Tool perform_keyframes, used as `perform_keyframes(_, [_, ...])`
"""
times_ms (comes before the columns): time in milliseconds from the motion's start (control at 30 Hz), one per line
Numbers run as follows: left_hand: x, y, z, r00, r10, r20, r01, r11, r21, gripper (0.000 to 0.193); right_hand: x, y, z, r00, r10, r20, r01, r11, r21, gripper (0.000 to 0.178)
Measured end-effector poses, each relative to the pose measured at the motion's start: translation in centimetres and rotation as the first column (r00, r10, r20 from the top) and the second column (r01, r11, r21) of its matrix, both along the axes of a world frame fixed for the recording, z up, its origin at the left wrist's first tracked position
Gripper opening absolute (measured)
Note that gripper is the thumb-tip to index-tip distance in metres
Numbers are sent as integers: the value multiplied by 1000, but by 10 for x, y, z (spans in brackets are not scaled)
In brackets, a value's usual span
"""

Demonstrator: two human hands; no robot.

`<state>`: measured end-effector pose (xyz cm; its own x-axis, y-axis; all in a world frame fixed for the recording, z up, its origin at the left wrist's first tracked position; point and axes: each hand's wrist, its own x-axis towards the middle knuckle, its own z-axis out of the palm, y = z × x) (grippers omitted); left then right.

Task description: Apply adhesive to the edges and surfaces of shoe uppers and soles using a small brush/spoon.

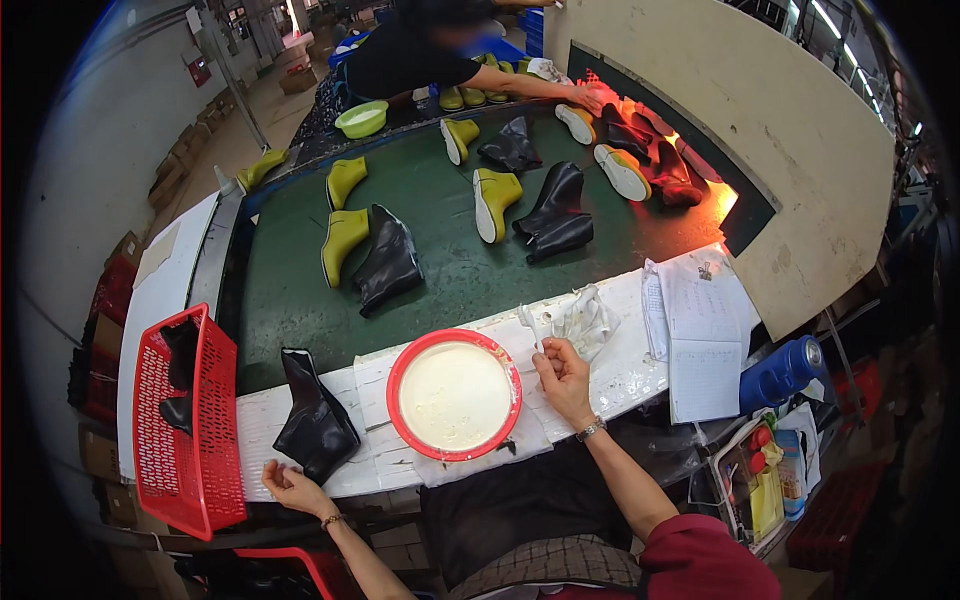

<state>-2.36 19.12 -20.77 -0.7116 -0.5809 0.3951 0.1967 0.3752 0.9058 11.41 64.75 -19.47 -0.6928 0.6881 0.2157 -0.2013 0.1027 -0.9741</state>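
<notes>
Black boot [317, 422] lies just beside the fingers [270, 475] of the left hand [298, 493].

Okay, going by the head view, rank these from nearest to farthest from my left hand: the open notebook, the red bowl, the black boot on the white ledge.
From the left hand:
1. Black boot: just beyond it, on the white ledge.
2. Red bowl: to its right, mid-ledge.
3. Open notebook: far right.
</notes>
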Motion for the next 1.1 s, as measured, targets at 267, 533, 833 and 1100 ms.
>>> perform_keyframes(267, [-31,52,72,968,-230,96,249,864,-438,63,0,0,2,1000,16,-18,-16,1000,-9,19])
perform_keyframes(533, [-60,94,85,776,-50,628,535,579,-615,122,-1,0,2,1000,-5,-30,5,1000,13,20])
perform_keyframes(833, [-110,48,55,794,-284,538,523,771,-364,101,-2,1,2,1000,-7,-22,8,1000,25,21])
perform_keyframes(1100, [-104,38,113,647,-266,715,625,722,-297,70,-2,2,-1,1000,-9,-21,10,999,49,21])
